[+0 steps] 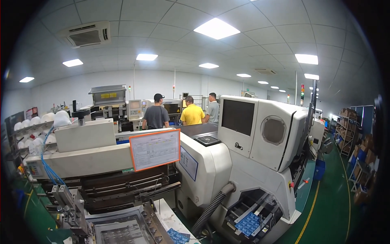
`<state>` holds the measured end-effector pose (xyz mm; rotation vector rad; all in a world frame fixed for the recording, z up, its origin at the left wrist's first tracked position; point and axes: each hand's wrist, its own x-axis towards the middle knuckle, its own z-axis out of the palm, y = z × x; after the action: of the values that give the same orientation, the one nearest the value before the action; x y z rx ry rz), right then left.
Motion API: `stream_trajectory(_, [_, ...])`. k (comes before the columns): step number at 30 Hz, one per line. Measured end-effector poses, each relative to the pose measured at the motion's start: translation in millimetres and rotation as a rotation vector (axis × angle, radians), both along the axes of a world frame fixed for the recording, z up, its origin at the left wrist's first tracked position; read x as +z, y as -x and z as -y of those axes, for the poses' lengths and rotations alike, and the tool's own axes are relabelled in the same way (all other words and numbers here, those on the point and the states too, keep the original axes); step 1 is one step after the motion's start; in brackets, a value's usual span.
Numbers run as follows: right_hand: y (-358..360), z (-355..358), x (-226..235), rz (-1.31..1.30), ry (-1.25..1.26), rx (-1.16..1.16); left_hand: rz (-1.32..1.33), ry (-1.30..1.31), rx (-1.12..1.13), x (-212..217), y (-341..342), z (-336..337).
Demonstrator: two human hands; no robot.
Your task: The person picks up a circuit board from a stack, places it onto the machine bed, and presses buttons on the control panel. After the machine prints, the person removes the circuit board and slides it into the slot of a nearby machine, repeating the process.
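Neither of my hands shows in the picture. Closest to me, at the lower edge, lies a metal-framed flat bed (122, 234) with a grey, smeared surface. Blue printed panels (178, 236) rest on a pale ledge to its right. More blue panels, looking like circuit boards (248, 223), sit inside the dark opening of a large white machine (260, 179). An orange-edged document holder (155, 149) leans on the front of a long beige machine (89, 160).
Three people (193, 112) stand beyond the machines, backs mostly turned. A ribbed hose (209, 211) runs down the white machine. White rolls (36, 120) fill a rack at left. On the right, a green floor aisle (331, 195) passes a blue bin (319, 169) and loaded shelves (346, 128).
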<state>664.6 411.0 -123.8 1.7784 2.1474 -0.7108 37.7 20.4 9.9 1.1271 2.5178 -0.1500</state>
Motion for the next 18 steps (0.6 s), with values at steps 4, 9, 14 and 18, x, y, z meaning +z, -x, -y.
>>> stream_trajectory(4, [-0.6, 5.3, 7.9, -0.157, -0.068, -0.235, -0.008, 0.012, 0.026, -10.1, -8.5, 13.8])
stream_trajectory(9, [3.8, 15.5, 60.9, -0.173, -0.004, -0.269, -0.017, 0.034, 0.062, -21.9, -14.4, 34.7])
stream_trajectory(14, [8.5, 11.6, 59.8, -0.188, 0.012, -0.297, -0.043, 0.025, 0.068, -30.6, -11.1, 35.6])
stream_trajectory(18, [7.9, 10.6, 41.6, -0.194, 0.016, -0.319, -0.065, 0.037, 0.076, -33.0, -16.3, 39.3])
